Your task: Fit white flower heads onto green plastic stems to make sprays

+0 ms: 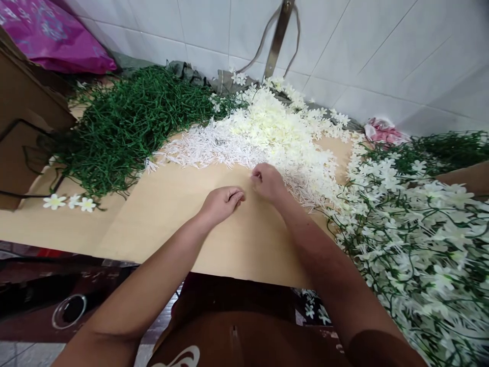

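My left hand (221, 203) rests on the tan board (171, 219) with its fingers curled in a loose fist; what it holds, if anything, is hidden. My right hand (267, 181) is just right of it, fingers pinched at the near edge of a heap of thin white stamen pieces (202, 148). Whatever the pinch holds is too small to name. Behind that lies a pile of cream fabric flower heads (275, 125). A tangle of bare green plastic stems (126, 120) fills the left back.
Finished green stems with white flowers (416, 239) are heaped at the right. A short stem with three flowers (71, 202) lies at the left. A pink bag (53, 35) and white tiled wall (382, 51) are behind; another person's arm (466, 178) shows at the right edge.
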`<state>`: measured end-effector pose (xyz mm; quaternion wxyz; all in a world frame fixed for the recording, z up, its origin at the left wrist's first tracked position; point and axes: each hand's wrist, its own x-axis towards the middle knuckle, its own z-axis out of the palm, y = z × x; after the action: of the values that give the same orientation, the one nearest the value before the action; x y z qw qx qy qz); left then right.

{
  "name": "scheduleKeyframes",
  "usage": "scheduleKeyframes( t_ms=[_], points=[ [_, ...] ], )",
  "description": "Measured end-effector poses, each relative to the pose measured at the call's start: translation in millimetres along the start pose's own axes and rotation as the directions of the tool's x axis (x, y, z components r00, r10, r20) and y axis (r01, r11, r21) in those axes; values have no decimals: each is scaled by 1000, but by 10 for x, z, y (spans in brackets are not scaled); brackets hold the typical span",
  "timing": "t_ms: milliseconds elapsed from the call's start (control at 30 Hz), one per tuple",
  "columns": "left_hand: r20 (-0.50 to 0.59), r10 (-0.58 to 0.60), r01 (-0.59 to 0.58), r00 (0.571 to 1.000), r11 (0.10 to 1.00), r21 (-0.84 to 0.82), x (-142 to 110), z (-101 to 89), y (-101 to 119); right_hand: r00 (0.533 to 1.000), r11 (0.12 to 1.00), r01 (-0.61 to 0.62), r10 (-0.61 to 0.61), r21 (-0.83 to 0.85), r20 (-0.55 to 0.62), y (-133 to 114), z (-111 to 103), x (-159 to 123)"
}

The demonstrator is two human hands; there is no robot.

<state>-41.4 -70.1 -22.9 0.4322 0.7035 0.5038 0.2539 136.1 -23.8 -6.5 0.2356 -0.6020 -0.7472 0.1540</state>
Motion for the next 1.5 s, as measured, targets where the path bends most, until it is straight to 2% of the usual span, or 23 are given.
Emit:
scheduleKeyframes(
  t_ms=[67, 133, 233, 333, 400, 467, 533, 567, 633, 667, 733, 833, 1000, 1167, 1233, 1333, 1500],
  points=[
    [-14, 6, -5, 1000, 999, 48, 0, 5, 22, 991, 987, -104, 114, 124, -73, 81, -135, 106],
    [-24, 14, -12, 1000, 996, 91, 0, 7, 43, 970, 972, -175, 197, 154, -140, 112, -236, 257],
    [-27, 27, -24, 999, 994, 106, 0, 3, 46, 963, 980, -198, 192, -11, -188, 56, -242, 498],
    [-33, 19, -17, 999, 998, 60, 1, 4, 5, 971, 936, -237, 219, -260, -97, -22, -169, 660],
    [-36, 10, -9, 999, 1000, 21, 7, 10, -35, 969, 918, -247, 237, -310, -70, -30, -180, 689],
    [-39, 5, -6, 999, 1000, -12, 22, 22, -71, 964, 947, -259, 244, -188, -100, -5, -263, 644],
    [-81, 6, -12, 997, 997, -73, 48, 36, -95, 959, 965, -248, 257, 87, -121, 30, -383, 531],
    [-127, 3, -19, 992, 992, -127, 63, 43, -100, 962, 942, -226, 257, 249, -97, 43, -437, 456],
    [-241, -29, -40, 970, 960, -279, 94, 54, -90, 973, 820, -215, 226, 530, 45, 52, -505, 294],
    [-283, -55, -53, 957, 931, -360, 109, 59, -73, 970, 749, -241, 193, 617, 145, 47, -510, 216],
    [-311, -98, -72, 946, 867, -492, 137, 66, -15, 940, 643, -320, 127, 696, 316, 26, -470, 86],
    [-270, -116, -67, 956, 807, -586, 201, 76, 114, 910, 538, -384, 80, 750, 408, -12, -340, -27],
    [-291, -160, -67, 943, 767, -638, 405, 75, 278, 934, 419, -355, 121, 836, 336, 4, -209, -93],
    [-262, -173, -66, 949, 707, -704, 552, 68, 249, 950, 337, -276, 240, 900, 201, 120, -209, -124],
    [-245, -167, -61, 955, 697, -715, 569, 69, 221, 949, 333, -257, 266, 907, 172, 161, -191, -118],
    [-237, -146, -60, 960, 724, -687, 575, 59, 200, 953, 373, -230, 272, 899, 131, 200, -125, -88],
    [-299, -143, -76, 943, 784, -616, 596, 30, 160, 969, 443, -153, 242, 884, 47, 217, -2, -41]
  ],
)
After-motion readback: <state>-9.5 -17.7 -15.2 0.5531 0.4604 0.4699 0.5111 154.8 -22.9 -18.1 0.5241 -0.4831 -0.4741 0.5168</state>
